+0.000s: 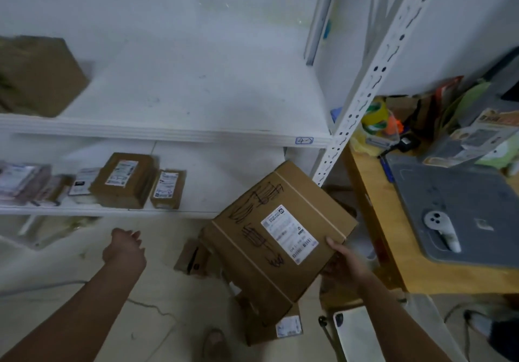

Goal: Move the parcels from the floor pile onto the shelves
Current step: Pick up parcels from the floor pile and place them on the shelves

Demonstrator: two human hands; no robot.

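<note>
- Right hand (344, 260): closed on the near right edge of a large box (278, 238), thumb laid on top and fingers underneath; the box is held tilted, clear of the floor, with its label (289, 233) and black scribbles facing up.
- Left hand (123, 249): empty, fingers loosely curled (seen from the back, so the exact opening cannot be told); it is held out well to the left of the box, over the floor (84, 305).
- Floor pile: a small box (193, 257) is seen just left of the held box's lower edge, and a labelled box (276, 328) lies below it, between the two forearms.
- Lower shelf (112, 211), beyond the left hand: two upright brown parcels (125, 180) side by side, with flatter packets (25, 180) further left.
- Upper shelf (196, 134), above both hands: mostly bare, one blurred brown parcel (36, 76) at its far left.
- Upright post (362, 91): seen just beyond the held box.
- Wooden table (398, 249), right of the right hand: a grey mat (460, 210) with a white controller (442, 228), clutter behind.
</note>
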